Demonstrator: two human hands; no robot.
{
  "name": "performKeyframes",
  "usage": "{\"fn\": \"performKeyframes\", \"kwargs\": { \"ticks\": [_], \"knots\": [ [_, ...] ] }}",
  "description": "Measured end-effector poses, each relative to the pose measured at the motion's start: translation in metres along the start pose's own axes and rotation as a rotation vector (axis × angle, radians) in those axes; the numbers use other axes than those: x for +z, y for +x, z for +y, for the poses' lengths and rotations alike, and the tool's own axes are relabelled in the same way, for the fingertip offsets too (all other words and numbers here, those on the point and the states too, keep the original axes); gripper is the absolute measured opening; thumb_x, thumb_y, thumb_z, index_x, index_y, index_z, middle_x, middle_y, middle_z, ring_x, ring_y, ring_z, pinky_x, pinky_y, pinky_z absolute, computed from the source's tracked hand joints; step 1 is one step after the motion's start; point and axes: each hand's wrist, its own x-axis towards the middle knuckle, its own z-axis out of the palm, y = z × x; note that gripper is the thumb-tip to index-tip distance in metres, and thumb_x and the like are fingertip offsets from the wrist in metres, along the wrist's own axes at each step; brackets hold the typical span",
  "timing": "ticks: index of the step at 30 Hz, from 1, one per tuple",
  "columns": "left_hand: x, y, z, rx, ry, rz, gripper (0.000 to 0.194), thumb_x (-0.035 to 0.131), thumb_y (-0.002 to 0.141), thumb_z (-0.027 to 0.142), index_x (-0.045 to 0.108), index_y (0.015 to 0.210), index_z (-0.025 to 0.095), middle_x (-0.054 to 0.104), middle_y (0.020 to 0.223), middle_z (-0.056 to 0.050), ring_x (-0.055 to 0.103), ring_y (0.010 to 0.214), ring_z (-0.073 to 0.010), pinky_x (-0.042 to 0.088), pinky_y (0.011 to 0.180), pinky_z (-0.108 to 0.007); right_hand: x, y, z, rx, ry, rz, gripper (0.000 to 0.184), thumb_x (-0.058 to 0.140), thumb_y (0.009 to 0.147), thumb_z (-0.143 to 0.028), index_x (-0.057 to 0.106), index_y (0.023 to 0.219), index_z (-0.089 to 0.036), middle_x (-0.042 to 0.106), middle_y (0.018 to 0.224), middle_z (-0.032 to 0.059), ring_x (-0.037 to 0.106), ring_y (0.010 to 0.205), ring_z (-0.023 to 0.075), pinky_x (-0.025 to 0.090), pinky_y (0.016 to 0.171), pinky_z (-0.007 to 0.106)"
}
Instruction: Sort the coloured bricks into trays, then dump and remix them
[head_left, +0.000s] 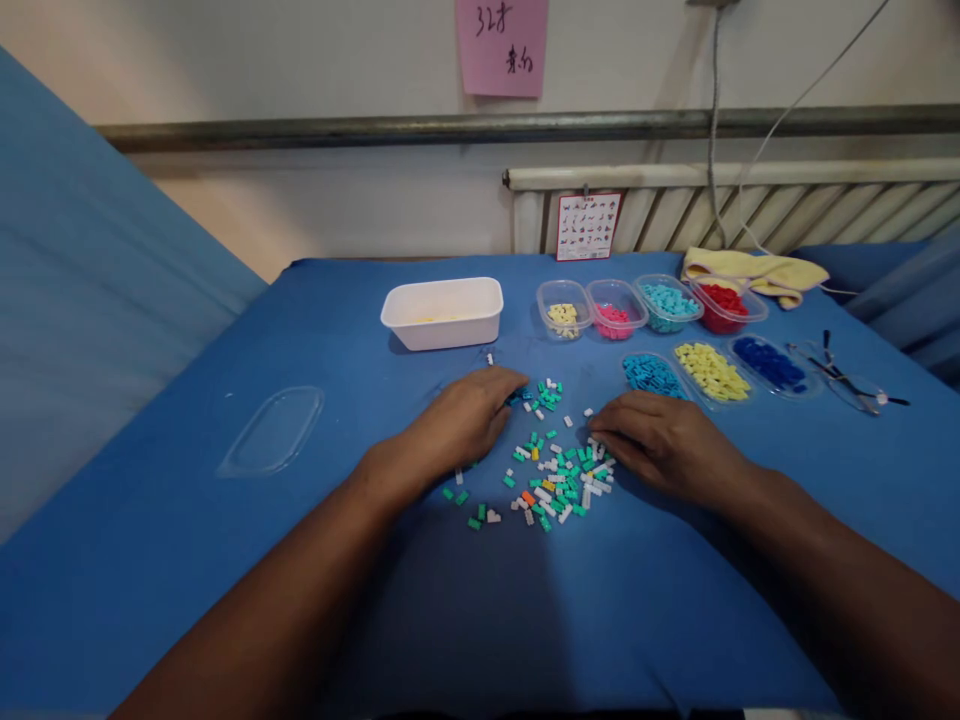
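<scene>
Left hand (pixel 471 408) and right hand (pixel 661 440), fingers drawn close, among small bricks (pixel 560 479).
Whether either grips a brick cannot be told. The bricks, mostly green and white, lie scattered around the centre of the frame; a white tub (pixel 444 334) stands above centre, filled clear containers (pixel 564 292) at upper right, a clear lid (pixel 274 430) at left.

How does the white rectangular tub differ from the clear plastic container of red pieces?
The white rectangular tub is opaque; the clear plastic container of red pieces is see-through. The tub looks longer than the container. Only a little yellow shows inside the tub, while the container holds a red heap. Both rest on the blue cloth.
</scene>
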Motion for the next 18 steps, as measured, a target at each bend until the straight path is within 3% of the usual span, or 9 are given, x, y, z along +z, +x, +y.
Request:
{"fn": "performKeyframes", "kwargs": {
  "ticks": [8,13,18],
  "knots": [
    [-0.004,-0.009,-0.003,-0.069,0.004,-0.004,0.054,0.057,0.100,0.012,0.063,0.153,0.016,0.068,0.157,-0.015,0.063,0.149,-0.0314,0.051,0.127,-0.052,0.001,-0.003,0.001,0.007,0.029,-0.038,0.013,0.063,0.114,-0.025,0.075,0.117,-0.021,0.082,0.107,0.0082,0.080,0.096,0.0240,0.063,0.085,0.038],
    [0.005,-0.003,0.002,-0.070,-0.007,0.063,0.046,0.064,0.105,0.025,0.066,0.151,0.015,0.072,0.150,-0.015,0.067,0.140,-0.0313,0.054,0.124,-0.050,0.004,-0.002,0.000,0.003,0.029,-0.044,0.014,0.063,0.114,-0.026,0.076,0.116,-0.021,0.083,0.109,0.0089,0.080,0.097,0.0243,0.063,0.085,0.038],
    [0.009,-0.001,0.003,-0.074,-0.002,0.078,0.052,0.055,0.098,0.005,0.068,0.148,0.015,0.074,0.147,-0.013,0.069,0.137,-0.0286,0.055,0.122,-0.048,0.003,-0.003,0.001,0.003,0.024,-0.056,0.015,0.063,0.114,-0.027,0.076,0.117,-0.021,0.083,0.110,0.0090,0.080,0.097,0.0241,0.063,0.085,0.037]
  ]
}}
